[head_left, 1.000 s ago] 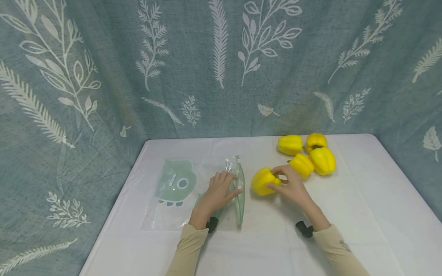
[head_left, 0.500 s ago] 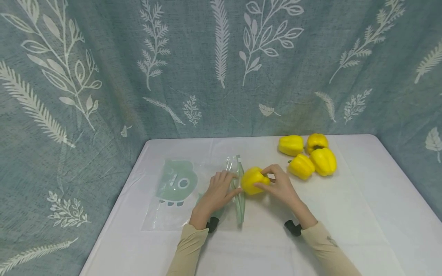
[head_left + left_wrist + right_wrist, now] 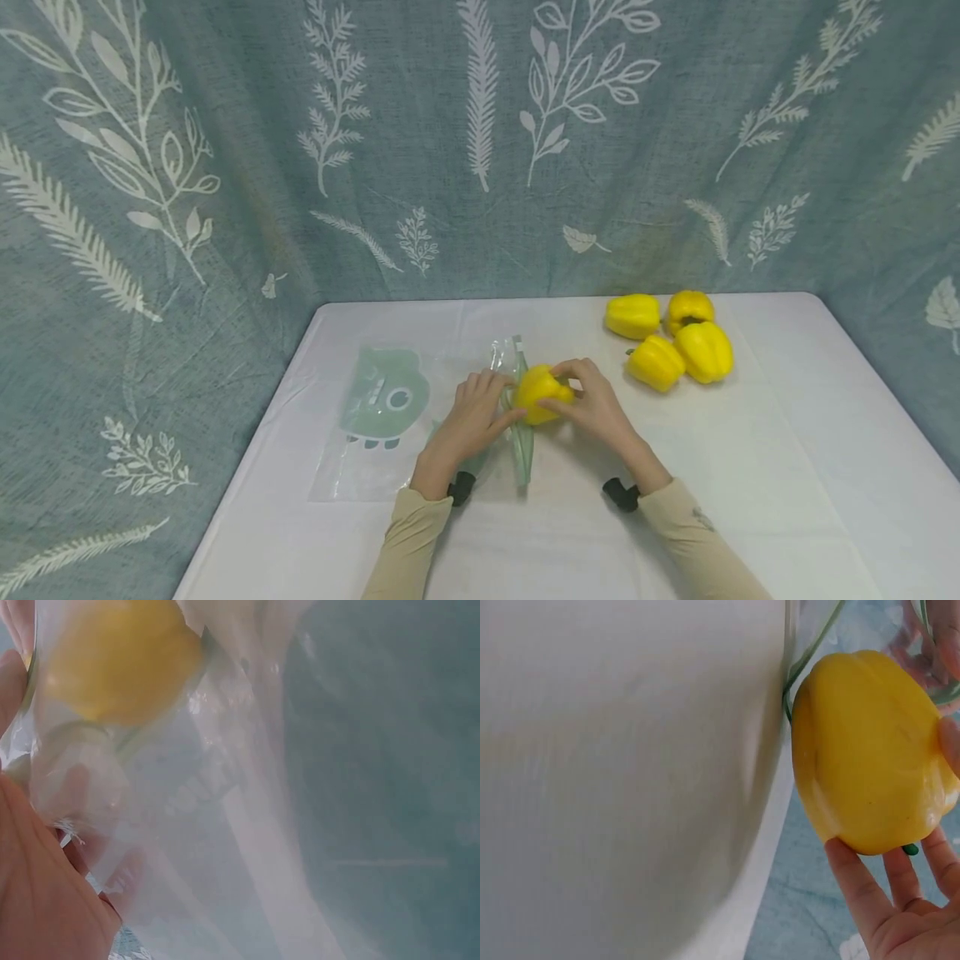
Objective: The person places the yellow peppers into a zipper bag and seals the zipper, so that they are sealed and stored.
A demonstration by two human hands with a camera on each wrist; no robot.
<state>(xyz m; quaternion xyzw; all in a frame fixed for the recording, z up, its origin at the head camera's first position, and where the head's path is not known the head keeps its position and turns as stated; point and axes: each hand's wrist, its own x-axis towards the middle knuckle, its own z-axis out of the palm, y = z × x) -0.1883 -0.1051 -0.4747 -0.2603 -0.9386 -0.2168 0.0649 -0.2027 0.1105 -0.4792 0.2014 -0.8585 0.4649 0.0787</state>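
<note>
My right hand (image 3: 596,404) grips a yellow bell pepper (image 3: 538,395) by its stem end, fingertips around it in the right wrist view. The pepper's (image 3: 874,750) far end is at the green-edged mouth of a clear zip bag (image 3: 337,479). That bag lies flat on its side and bears a pale green cartoon print. On the upper side of the mouth, my left hand (image 3: 471,417) holds the edge, keeping it parted. Through the plastic in the left wrist view, the pepper (image 3: 127,664) shows blurred, with some left fingers behind the film.
Several more yellow bell peppers (image 3: 703,352) are grouped at the back right of the table (image 3: 720,467), which has a white cover. A green-grey curtain (image 3: 420,150) with white leaf prints hangs behind and to the sides. A black wrist-camera mount (image 3: 621,494) sits by the right sleeve.
My right hand has carried the pepper leftward from beside the other peppers to the bag's mouth. The left hand stays in place on the bag.
</note>
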